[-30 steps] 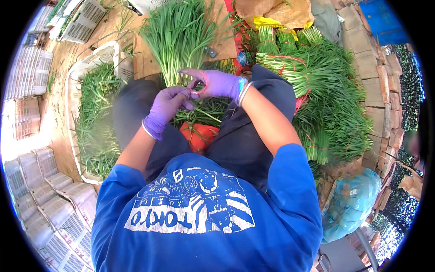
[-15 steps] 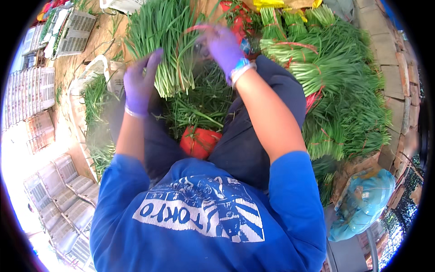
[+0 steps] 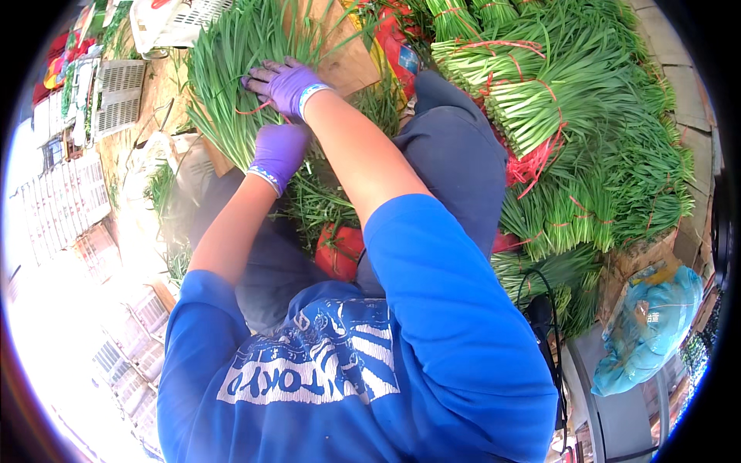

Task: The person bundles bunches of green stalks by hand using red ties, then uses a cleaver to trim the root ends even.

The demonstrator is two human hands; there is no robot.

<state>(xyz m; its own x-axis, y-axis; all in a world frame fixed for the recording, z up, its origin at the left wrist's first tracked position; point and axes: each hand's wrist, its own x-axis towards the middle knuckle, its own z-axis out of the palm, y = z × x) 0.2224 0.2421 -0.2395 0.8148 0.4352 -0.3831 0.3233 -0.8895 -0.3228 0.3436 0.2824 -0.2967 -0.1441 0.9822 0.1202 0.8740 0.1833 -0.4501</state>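
A thick bundle of garlic chives point(image 3: 231, 85) leans in front of me, its pale stalk ends toward my lap. My left hand point(image 3: 282, 150), in a purple glove, is closed round the bundle's lower stalks; its fingertips are hidden. Just above it, my right hand point(image 3: 284, 86), gloved the same, lies across the leaves with fingers stretched out. A red tie point(image 3: 256, 109) curves over the leaves between my hands. Loose green leaves point(image 3: 316, 197) lie between my legs, beside a red object point(image 3: 338, 251) whose kind I cannot make out.
Tied chive bundles point(image 3: 571, 116) are heaped at my right, with loose red ties point(image 3: 532, 166) at the near heap. A white crate point(image 3: 174, 23) stands far left, and other crates point(image 3: 120, 96) line the left side. A blue-green plastic bag point(image 3: 652, 328) sits at lower right.
My right hand has come left and down onto the leaves, bringing the red tie to the bundle. My left hand, formerly spread beside the stalks, has moved right and closed round them. The view has shifted slightly.
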